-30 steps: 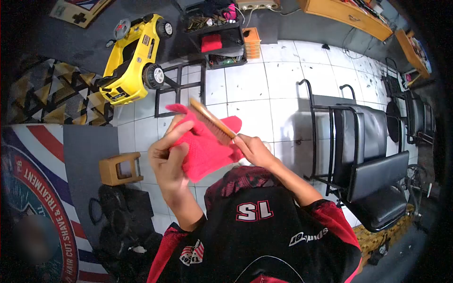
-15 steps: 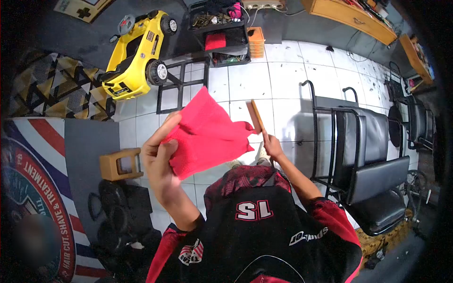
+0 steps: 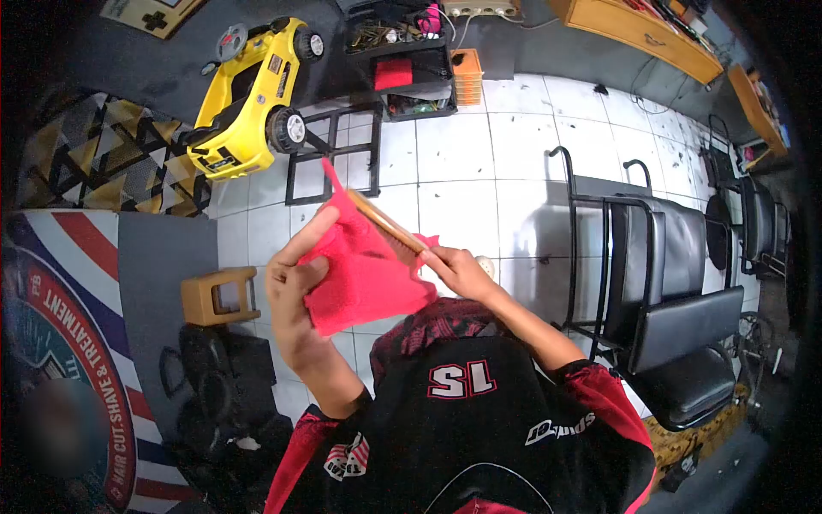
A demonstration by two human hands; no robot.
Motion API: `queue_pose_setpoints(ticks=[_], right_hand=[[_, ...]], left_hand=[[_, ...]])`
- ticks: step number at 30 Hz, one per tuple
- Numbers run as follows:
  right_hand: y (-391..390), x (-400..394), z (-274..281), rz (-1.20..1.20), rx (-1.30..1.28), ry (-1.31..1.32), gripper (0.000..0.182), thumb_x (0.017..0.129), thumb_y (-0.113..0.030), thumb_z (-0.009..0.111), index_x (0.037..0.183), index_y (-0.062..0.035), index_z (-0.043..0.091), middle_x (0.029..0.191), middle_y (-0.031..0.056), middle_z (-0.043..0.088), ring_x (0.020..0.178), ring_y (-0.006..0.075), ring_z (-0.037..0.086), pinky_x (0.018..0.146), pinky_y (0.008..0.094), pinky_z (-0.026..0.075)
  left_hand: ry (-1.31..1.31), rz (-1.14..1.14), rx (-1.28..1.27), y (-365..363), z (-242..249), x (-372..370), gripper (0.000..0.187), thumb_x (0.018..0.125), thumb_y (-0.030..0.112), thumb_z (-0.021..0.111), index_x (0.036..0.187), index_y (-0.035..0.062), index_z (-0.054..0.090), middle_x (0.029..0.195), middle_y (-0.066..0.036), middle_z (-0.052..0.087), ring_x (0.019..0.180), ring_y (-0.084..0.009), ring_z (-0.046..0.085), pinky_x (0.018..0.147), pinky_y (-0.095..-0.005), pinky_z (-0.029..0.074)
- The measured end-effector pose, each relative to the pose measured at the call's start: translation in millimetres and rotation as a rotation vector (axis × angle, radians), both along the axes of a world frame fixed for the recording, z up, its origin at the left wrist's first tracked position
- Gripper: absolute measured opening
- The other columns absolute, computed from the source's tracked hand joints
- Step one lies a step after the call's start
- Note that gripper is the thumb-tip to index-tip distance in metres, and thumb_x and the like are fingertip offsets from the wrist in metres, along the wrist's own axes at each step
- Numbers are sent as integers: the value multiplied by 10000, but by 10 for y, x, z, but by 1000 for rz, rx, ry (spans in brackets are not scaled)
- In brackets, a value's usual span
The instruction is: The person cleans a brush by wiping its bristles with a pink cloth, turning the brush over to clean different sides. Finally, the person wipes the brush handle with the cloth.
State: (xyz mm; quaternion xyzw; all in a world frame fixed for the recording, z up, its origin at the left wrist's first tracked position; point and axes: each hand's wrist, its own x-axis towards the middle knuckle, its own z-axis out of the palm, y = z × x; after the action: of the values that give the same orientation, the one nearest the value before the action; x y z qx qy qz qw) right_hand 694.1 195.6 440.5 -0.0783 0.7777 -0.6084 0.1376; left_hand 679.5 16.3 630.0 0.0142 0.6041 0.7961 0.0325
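Note:
A pink-red cloth (image 3: 364,287) hangs from my left hand (image 3: 300,278), pinched between thumb and fingers at its left side. My right hand (image 3: 462,272) is closed round the handle end of a wooden brush (image 3: 385,224). The brush lies slantwise against the upper right part of the cloth, its bristle side turned toward the fabric. One thin corner of the cloth points up beyond my left fingers.
A yellow toy car (image 3: 248,103) stands at the upper left beside a black metal frame (image 3: 377,158). Black shelves (image 3: 398,56) are at the top. Black padded chairs (image 3: 685,317) stand on the right, a small tan stool (image 3: 218,298) on the left.
My right hand has moved left and up with the brush, which now rests against the cloth instead of standing to its right. The cloth has folded and shifted slightly.

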Motion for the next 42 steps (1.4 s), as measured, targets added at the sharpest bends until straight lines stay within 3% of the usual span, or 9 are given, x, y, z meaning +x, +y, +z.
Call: queue_pose_setpoints(ticks=[4, 9, 14, 18, 21, 23, 27, 33, 42], right_hand=[[188, 171, -1298, 166, 702, -133, 638, 854, -558, 359, 652, -15, 624, 650, 200, 592, 635, 355, 589, 606, 438, 460], [708, 495, -2326, 189, 804, -385, 532, 875, -444, 351, 900, 10, 628, 930, 245, 598, 905, 375, 577, 778, 428, 460], [534, 133, -1618, -206, 524, -286, 608, 895, -480, 311, 808, 54, 589, 769, 309, 557, 792, 442, 551, 705, 464, 435], [84, -47, -108, -366, -378, -279, 449, 949, -372, 271, 731, -31, 463, 579, 0, 427, 492, 100, 399, 448, 260, 351], [-168, 75, 598, -188, -695, -229, 391, 948, -338, 305, 750, -26, 433, 564, 31, 401, 483, 146, 400, 451, 299, 355], [-245, 17, 709, -33, -432, 185, 357, 937, -320, 352, 761, -22, 441, 541, 114, 431, 461, 240, 461, 460, 362, 379], [-362, -136, 178, 26, -43, 103, 382, 931, -348, 337, 860, -15, 510, 642, 213, 523, 599, 333, 555, 561, 427, 433], [-19, -52, -1956, 274, 641, -246, 617, 915, -470, 226, 829, 15, 598, 784, 246, 600, 802, 370, 593, 733, 467, 459], [261, -142, -1970, -29, 561, -141, 574, 920, -399, 269, 740, 49, 580, 689, 278, 573, 712, 420, 574, 668, 472, 461]], left_hand=[[180, 40, -2, -138, 55, 121, 523, 782, 140, 471, 1213, -140, 378, 1190, -259, 463, 1086, -300, 495, 950, -367, 377], [106, 109, 152, -122, 244, 109, 619, 733, 158, 478, 1246, -148, 319, 1198, -271, 446, 1096, -287, 492, 956, -358, 375], [56, 22, -37, -74, 121, 2, 646, 722, 182, 445, 1276, -118, 305, 1258, -232, 408, 1158, -274, 430, 971, -360, 348], [56, 236, -87, 348, 148, -22, 611, 711, 109, 451, 1267, -114, 330, 1263, -205, 412, 1159, -260, 431, 990, -349, 319], [98, 273, -92, 530, 143, -29, 613, 703, 91, 451, 1270, -109, 329, 1287, -206, 388, 1176, -266, 414, 1006, -357, 295], [199, 238, -128, 536, 88, -44, 634, 690, 81, 457, 1280, -104, 315, 1307, -208, 364, 1189, -273, 400, 1013, -361, 286], [278, 204, -196, 372, 98, -67, 695, 671, 118, 475, 1304, -90, 279, 1332, -218, 329, 1212, -287, 375, 1024, -367, 271], [341, 210, 129, 250, 297, -72, 755, 609, 54, 441, 1316, -101, 227, 1318, -241, 333, 1186, -302, 412, 1003, -374, 330], [330, 211, 66, 191, 113, -68, 767, 661, 138, 529, 1328, -80, 218, 1361, -212, 287, 1240, -299, 333, 1034, -406, 257]])
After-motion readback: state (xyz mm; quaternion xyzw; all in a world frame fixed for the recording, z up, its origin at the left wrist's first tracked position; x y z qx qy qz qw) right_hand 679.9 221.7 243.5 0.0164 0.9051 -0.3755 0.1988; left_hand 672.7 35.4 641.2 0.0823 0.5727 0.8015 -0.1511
